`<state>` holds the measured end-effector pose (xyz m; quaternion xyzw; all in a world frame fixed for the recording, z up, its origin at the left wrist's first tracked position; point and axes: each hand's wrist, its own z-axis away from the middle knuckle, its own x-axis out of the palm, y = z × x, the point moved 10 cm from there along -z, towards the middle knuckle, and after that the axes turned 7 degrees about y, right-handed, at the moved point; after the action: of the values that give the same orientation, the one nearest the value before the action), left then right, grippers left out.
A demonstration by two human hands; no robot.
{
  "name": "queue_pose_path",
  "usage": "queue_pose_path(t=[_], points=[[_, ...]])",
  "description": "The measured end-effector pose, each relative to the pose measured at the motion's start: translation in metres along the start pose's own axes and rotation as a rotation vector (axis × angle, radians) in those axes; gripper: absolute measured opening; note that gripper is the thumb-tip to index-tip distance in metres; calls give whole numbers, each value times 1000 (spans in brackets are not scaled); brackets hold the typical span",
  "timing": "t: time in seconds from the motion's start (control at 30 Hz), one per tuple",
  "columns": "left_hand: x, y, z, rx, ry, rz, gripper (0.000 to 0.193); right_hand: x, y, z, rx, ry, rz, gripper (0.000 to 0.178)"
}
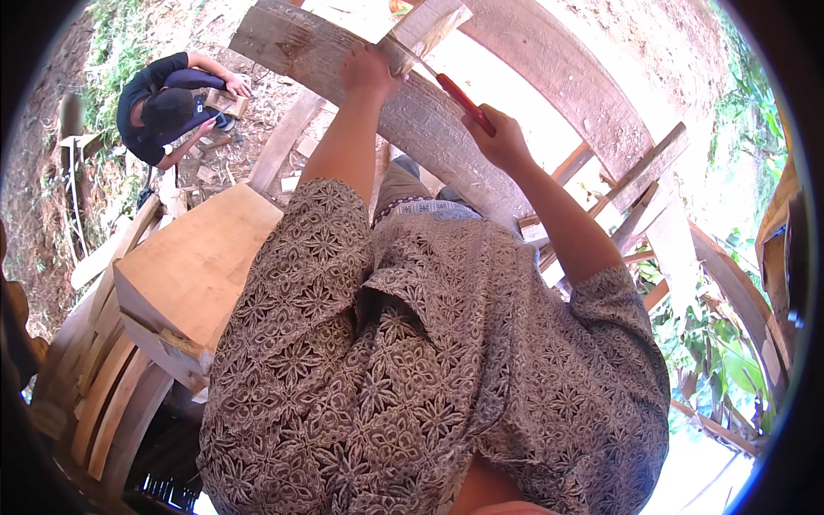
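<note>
My left hand grips a short pale piece of wood and holds it against a wide grey weathered plank. My right hand is closed on the red handle of a bladed tool. The thin blade runs up toward the piece of wood and meets it close to my left fingers. Both arms reach forward out of a patterned short-sleeved shirt that fills the lower part of the view.
A pile of light sawn boards lies at my left. Another person in dark clothes crouches at the upper left over a small wood block. Rough wooden beams and green plants are on the right.
</note>
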<state>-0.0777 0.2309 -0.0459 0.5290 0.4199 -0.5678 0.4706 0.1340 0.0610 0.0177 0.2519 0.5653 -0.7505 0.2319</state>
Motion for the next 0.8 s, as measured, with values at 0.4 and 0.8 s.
queue_pose_path(t=[0.4,0.8], points=[[0,35,31,8,-87,159,90,-145,-114,73,62,-25,89,34],[-34,114,63,67,49,202,76,-61,-70,-80,-225,171,-59,29]])
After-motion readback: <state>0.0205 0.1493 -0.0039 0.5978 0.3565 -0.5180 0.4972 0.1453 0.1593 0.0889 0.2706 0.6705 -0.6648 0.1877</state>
